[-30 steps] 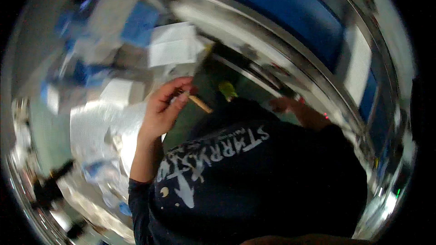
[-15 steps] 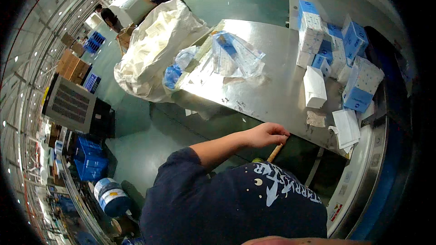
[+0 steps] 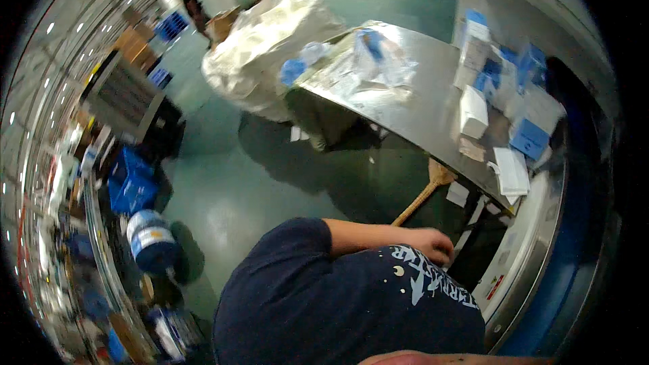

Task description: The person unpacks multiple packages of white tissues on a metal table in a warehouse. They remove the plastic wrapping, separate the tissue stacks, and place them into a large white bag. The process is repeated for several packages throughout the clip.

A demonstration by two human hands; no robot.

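My left hand (image 3: 433,245) is bent across the front of my dark printed shirt (image 3: 365,297), with the forearm level. Its fingers look curled downward, but motion smears them, and no held thing shows. Just beyond that forearm a straw broom (image 3: 418,204) leans at a slant. Its bristle head reaches the metal table's edge, and the lower end of its handle is hidden behind my arm. My right hand is out of the picture. The metal table (image 3: 429,105) carries crumpled clear and blue plastic wrap (image 3: 382,61).
Blue-and-white packs (image 3: 531,136), a white pack (image 3: 474,112) and flat white sheets (image 3: 512,170) crowd the table's right end. A big white sack (image 3: 270,51) stands at its left. A grey cooler unit (image 3: 125,98), a blue crate (image 3: 133,181) and a blue-white roll (image 3: 152,243) line the left. Two people are farther back.
My left hand has drawn back from the table edge toward my body. The broom's head, hidden before, now shows. My view has shifted, and one person in back is partly cut off.
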